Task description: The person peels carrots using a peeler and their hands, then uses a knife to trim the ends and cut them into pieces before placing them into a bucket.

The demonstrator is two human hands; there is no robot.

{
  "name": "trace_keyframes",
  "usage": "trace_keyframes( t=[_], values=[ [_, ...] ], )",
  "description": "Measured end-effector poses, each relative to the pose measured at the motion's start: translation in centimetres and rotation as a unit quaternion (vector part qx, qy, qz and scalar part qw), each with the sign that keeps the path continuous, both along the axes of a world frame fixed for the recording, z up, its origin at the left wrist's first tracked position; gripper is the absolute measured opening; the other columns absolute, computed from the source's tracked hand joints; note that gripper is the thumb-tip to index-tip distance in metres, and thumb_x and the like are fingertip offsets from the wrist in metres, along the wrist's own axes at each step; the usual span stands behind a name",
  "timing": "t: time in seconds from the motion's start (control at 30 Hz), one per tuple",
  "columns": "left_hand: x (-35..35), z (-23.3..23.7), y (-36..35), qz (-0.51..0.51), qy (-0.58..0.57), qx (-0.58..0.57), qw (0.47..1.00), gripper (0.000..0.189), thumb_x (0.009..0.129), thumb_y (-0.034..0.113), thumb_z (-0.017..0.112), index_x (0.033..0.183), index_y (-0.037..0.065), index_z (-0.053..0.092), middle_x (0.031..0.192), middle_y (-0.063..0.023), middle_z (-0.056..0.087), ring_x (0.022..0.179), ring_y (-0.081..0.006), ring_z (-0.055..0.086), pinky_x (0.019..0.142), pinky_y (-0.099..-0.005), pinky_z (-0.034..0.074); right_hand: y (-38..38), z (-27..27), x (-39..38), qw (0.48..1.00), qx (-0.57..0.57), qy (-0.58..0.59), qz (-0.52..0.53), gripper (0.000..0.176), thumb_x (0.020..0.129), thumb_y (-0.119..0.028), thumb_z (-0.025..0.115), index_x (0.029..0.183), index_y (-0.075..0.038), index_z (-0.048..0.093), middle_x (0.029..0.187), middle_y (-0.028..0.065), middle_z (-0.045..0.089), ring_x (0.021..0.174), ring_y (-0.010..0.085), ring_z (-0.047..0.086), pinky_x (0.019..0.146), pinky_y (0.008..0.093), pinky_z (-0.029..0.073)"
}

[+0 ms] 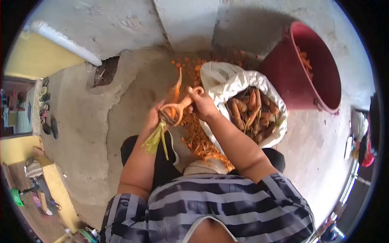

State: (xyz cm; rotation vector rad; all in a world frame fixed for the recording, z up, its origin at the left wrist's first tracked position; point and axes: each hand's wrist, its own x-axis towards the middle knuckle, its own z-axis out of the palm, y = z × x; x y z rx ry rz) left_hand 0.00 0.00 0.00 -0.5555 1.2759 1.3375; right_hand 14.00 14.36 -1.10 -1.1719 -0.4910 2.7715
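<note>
Carrot (176, 93): long, tapered, orange, green-stemmed; grasped near its stem end by the left hand (153, 116), tip away from the body. Peeler (186, 101): Y-shaped, orange; handle clasped in the right hand (205, 106), head over the carrot. Forearms: extended, converging. Sack (265, 84): white, crinkled, holding rough carrots (257, 102). Shavings (193, 135): thin, heaped. Bucket (279, 77): dark red, round-mouthed.

Peeler (186, 101) smooth, sack (221, 92) shiny, bucket (279, 79) smooth plas, flr (87, 137) rough conc
</note>
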Motion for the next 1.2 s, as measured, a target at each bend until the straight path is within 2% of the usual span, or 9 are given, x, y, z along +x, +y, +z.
trace_keyframes(
  t=[0.13, 0.3, 0.4, 0.47, 0.53, 0.6, 0.83, 0.9, 1.2],
  values=[
    [-3.6, -2.5, 12.7, -0.049, -0.011, 0.257, 0.965, 0.037, 0.085, 0.031, 0.047, 0.095, -0.004, 0.051, 0.078, -0.0125, 0.061, 0.067, -0.0224, 0.062, 0.058, -0.0391, 0.053, 12.0, -1.8, -3.5, 0.984, 0.130, 0.121, -0.025, 0.035, 0.080, -0.036, 0.061, 0.081, -0.003, 0.050, 0.067, 0.0093, 0.056, 0.049, 0.0165, 0.050, 0.046, 0.0286, 0.042],
    [-0.6, -1.3, 11.1, -0.033, 0.006, 0.233, 0.972, 0.036, 0.085, 0.033, 0.046, 0.097, 0.000, 0.052, 0.081, -0.0110, 0.059, 0.066, -0.0229, 0.060, 0.053, -0.0320, 0.049, 11.9, 0.0, 1.5, 0.965, 0.160, 0.175, -0.113, 0.037, 0.085, -0.038, 0.053, 0.092, -0.002, 0.053, 0.070, 0.0086, 0.057, 0.053, 0.0166, 0.052, 0.048, 0.0287, 0.043],
    [-0.5, -0.6, 10.4, -0.004, 0.009, 0.170, 0.985, 0.036, 0.085, 0.035, 0.047, 0.101, 0.003, 0.048, 0.081, -0.0105, 0.054, 0.069, -0.0226, 0.055, 0.054, -0.0312, 0.046, 12.6, 0.7, 4.7, 0.892, 0.444, 0.046, -0.078, 0.030, 0.086, -0.032, 0.052, 0.086, -0.002, 0.055, 0.072, 0.0078, 0.059, 0.065, 0.0172, 0.056, 0.062, 0.0306, 0.045],
    [-1.5, -0.8, 9.8, 0.001, 0.022, 0.204, 0.979, 0.036, 0.084, 0.035, 0.048, 0.100, 0.003, 0.046, 0.082, -0.0103, 0.052, 0.071, -0.0224, 0.054, 0.056, -0.0321, 0.046, 12.2, -0.8, 6.8, 0.803, 0.564, 0.007, 0.191, 0.015, 0.084, -0.017, 0.054, 0.082, -0.002, 0.055, 0.072, 0.0074, 0.058, 0.075, 0.0181, 0.057, 0.069, 0.0322, 0.045],
    [-2.6, -1.1, 10.1, -0.003, 0.021, 0.222, 0.975, 0.035, 0.084, 0.034, 0.048, 0.100, 0.003, 0.046, 0.083, -0.0100, 0.052, 0.070, -0.0223, 0.054, 0.057, -0.0321, 0.046, 8.5, -7.5, 7.2, 0.514, 0.729, -0.034, 0.451, 0.017, 0.080, -0.021, 0.050, 0.088, -0.006, 0.056, 0.076, 0.0150, 0.059, 0.074, 0.0283, 0.057, 0.068, 0.0383, 0.045],
    [-4.0, -2.9, 9.8, -0.010, 0.009, 0.232, 0.973, 0.034, 0.084, 0.034, 0.050, 0.101, 0.004, 0.047, 0.083, -0.0089, 0.053, 0.070, -0.0216, 0.055, 0.060, -0.0317, 0.045, 3.1, -14.8, 8.4, 0.369, 0.664, 0.042, 0.649, 0.028, 0.078, -0.029, 0.049, 0.078, -0.004, 0.061, 0.077, 0.0205, 0.059, 0.072, 0.0352, 0.057, 0.070, 0.0422, 0.045],
    [-8.6, -4.0, 12.7, 0.012, 0.029, 0.168, 0.985, 0.033, 0.084, 0.034, 0.050, 0.101, 0.006, 0.048, 0.087, -0.0079, 0.054, 0.073, -0.0209, 0.055, 0.060, -0.0323, 0.045, -1.1, -19.5, 7.9, 0.567, 0.191, 0.059, 0.799, 0.038, 0.078, -0.039, 0.055, 0.099, -0.007, 0.056, 0.075, 0.0107, 0.058, 0.062, 0.0204, 0.053, 0.054, 0.0356, 0.045],
    [-9.4, -3.8, 14.2, 0.001, 0.021, 0.190, 0.982, 0.033, 0.085, 0.034, 0.050, 0.102, 0.006, 0.048, 0.088, -0.0076, 0.054, 0.074, -0.0208, 0.055, 0.061, -0.0324, 0.046, -1.8, -19.3, 6.7, 0.525, 0.143, 0.091, 0.834, 0.040, 0.083, -0.044, 0.048, 0.099, -0.008, 0.052, 0.083, 0.0133, 0.057, 0.065, 0.0200, 0.053, 0.054, 0.0338, 0.043],
    [-11.3, -3.5, 19.1, -0.035, 0.076, 0.227, 0.970, 0.033, 0.084, 0.036, 0.051, 0.101, 0.007, 0.051, 0.088, -0.0072, 0.055, 0.076, -0.0197, 0.055, 0.063, -0.0322, 0.044, -3.2, -17.5, 2.3, 0.645, 0.319, 0.128, 0.683, 0.027, 0.075, -0.032, 0.055, 0.085, -0.007, 0.057, 0.079, 0.0135, 0.060, 0.071, 0.0232, 0.056, 0.066, 0.0379, 0.043]
  ],
)
